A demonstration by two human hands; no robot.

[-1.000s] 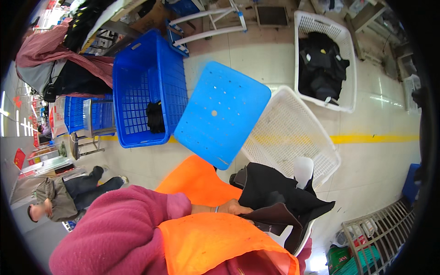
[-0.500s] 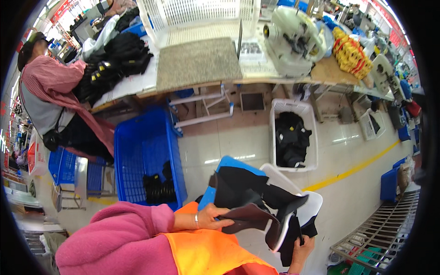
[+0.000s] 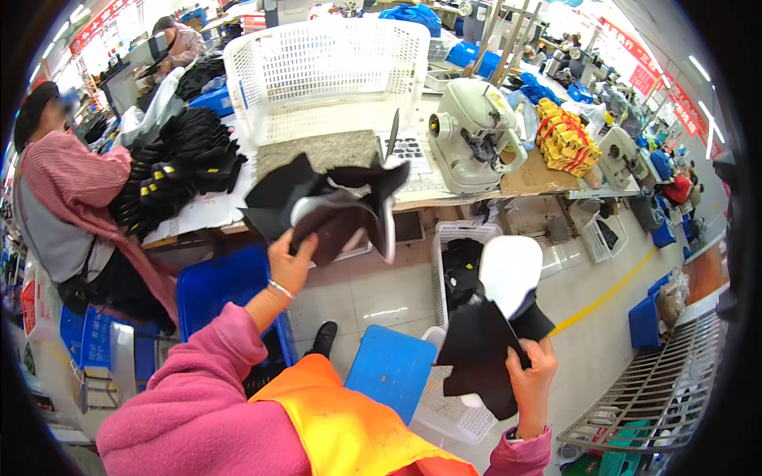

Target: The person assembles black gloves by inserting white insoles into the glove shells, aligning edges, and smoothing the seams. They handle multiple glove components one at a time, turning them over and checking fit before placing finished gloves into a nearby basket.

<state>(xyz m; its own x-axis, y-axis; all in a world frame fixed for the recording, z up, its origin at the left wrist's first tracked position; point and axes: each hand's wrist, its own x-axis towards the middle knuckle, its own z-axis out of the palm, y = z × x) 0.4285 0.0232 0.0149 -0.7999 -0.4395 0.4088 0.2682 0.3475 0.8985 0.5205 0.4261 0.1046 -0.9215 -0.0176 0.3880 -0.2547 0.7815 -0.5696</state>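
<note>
Cluttered workshop table (image 3: 468, 186) beyond tiled floor (image 3: 373, 297)

White basket (image 3: 333, 71) and sewing machine (image 3: 475, 135) on the workbench (image 3: 548, 178)

A cluttered workbench (image 3: 444, 190) carries a cream sewing machine (image 3: 476, 135) and white basket (image 3: 333, 71). Pale tiled floor (image 3: 381, 297) with a yellow line (image 3: 607, 292); blue crates (image 3: 230, 293) below.

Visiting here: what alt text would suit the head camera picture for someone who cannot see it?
A person's left hand lifts a bunch of black fabric pieces toward a worktable; the right hand holds more black-and-white pieces. A sewing machine stands behind.
</note>
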